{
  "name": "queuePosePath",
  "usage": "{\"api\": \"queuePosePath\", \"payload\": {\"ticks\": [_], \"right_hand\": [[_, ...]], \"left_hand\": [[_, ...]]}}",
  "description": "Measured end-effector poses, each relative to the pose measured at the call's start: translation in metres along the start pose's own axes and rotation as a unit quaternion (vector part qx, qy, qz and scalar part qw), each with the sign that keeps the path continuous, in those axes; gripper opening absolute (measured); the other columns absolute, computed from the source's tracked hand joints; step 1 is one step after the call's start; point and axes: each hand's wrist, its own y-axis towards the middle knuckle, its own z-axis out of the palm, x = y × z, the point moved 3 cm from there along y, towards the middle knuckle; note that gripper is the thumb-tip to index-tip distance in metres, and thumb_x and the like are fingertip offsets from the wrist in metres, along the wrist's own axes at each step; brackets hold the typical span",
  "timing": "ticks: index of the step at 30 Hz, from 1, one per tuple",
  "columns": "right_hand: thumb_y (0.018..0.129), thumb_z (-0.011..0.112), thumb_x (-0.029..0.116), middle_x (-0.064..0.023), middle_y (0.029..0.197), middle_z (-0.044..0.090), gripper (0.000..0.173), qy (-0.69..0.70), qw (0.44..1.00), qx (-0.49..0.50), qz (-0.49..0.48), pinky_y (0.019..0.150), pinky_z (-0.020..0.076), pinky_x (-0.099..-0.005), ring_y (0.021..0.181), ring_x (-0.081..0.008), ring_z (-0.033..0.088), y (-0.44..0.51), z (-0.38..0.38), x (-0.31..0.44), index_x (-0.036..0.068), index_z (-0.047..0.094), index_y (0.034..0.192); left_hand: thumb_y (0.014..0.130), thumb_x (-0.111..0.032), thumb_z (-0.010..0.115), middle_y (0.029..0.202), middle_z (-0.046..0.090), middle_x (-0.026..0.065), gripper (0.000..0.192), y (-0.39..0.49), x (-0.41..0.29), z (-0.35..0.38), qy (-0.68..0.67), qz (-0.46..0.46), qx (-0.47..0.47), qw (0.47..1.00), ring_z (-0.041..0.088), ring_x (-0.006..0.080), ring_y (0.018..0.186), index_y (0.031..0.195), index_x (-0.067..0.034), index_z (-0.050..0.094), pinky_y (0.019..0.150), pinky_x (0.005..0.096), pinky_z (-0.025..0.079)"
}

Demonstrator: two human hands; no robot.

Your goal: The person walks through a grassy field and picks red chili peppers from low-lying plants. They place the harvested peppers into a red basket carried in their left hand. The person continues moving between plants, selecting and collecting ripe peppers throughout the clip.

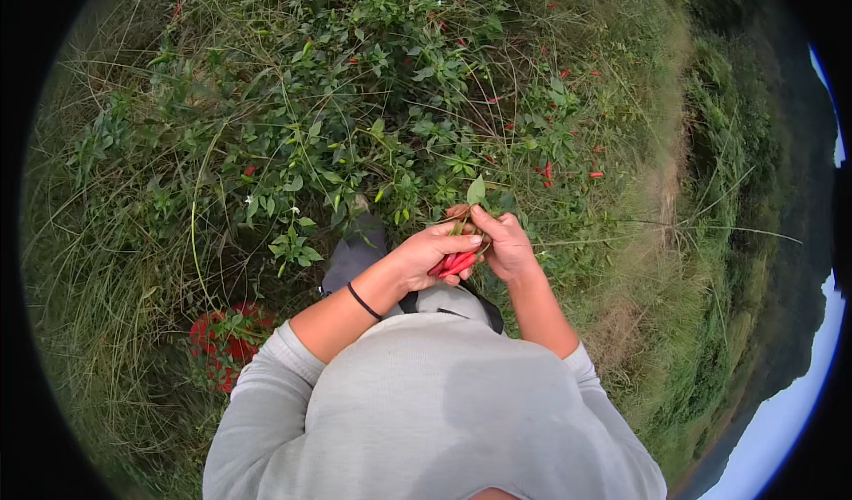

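Observation:
Several red chili peppers [459,262] with green stems lie bunched in my left hand [426,255], its thumb resting across them. Right beside it, my right hand [507,244] pinches a thin stem between thumb and finger. A green leaf [476,190] stands up just above those fingertips. Whether that stem is still joined to the plant is hard to tell. Both hands are close together in front of my waist. Ahead of them spreads a chili plant [426,74] bearing green and red fruit.
On the left, down in the grass, is a red container [249,348] partly covered by leaves. Tall grass [93,254] grows through the plants. A dry strip of ground [665,194] runs along the right. My leg [359,250] is among the foliage.

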Motion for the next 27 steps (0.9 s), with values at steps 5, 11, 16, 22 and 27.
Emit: {"api": "queuePosePath", "payload": {"ticks": [5,11,16,22,27], "right_hand": [[0.082,0.067,0.020,-0.0036,0.070,0.065,0.018,-0.376,0.922,0.003,-0.095,0.055,0.0478,-0.0277,0.065,-0.0109,0.061,0.017,0.015,0.014,0.002,0.064,0.081],[0.079,0.067,0.026,-0.0109,0.055,0.057,0.023,-0.644,0.717,0.124,-0.237,0.047,0.0439,-0.0347,0.048,-0.0245,0.057,0.048,0.015,0.026,0.004,0.063,0.079],[0.090,0.058,0.021,0.0043,0.055,0.041,0.021,-0.069,0.991,0.116,-0.002,0.039,0.0248,-0.0210,0.045,-0.0048,0.033,0.074,-0.003,0.015,0.004,0.056,0.077],[0.091,0.042,0.054,-0.0068,0.082,0.059,0.058,-0.019,0.962,0.219,0.164,0.060,0.0472,-0.0283,0.070,-0.0151,0.056,0.110,-0.050,-0.002,-0.001,0.054,0.105],[0.088,0.059,0.025,-0.0087,0.059,0.057,0.033,-0.648,0.729,0.065,0.211,0.043,0.0418,-0.0326,0.048,-0.0185,0.053,0.169,-0.162,-0.116,-0.002,0.059,0.069]], "left_hand": [[0.086,-0.023,0.063,0.075,0.058,0.0055,0.023,-0.016,-0.002,-0.019,0.044,-0.016,-0.036,0.998,0.057,0.0132,0.052,0.097,-0.006,0.052,0.038,0.0223,0.041],[0.085,-0.022,0.064,0.072,0.058,0.0046,0.028,-0.003,0.018,-0.030,0.070,0.074,-0.122,0.987,0.055,0.0111,0.051,0.102,-0.003,0.052,0.037,0.0214,0.039],[0.086,-0.018,0.063,0.070,0.055,0.0042,0.029,-0.012,0.023,-0.004,0.044,0.152,-0.136,0.978,0.054,0.0106,0.051,0.106,-0.002,0.050,0.037,0.0215,0.037],[0.088,-0.018,0.060,0.072,0.055,0.0051,0.024,-0.015,0.066,0.002,-0.065,0.225,-0.175,0.956,0.054,0.0123,0.052,0.104,-0.004,0.051,0.037,0.0216,0.037],[0.089,-0.017,0.058,0.077,0.056,0.0066,0.022,-0.022,0.083,-0.003,-0.107,0.273,-0.201,0.935,0.054,0.0124,0.053,0.105,-0.004,0.052,0.037,0.0200,0.037]]}}
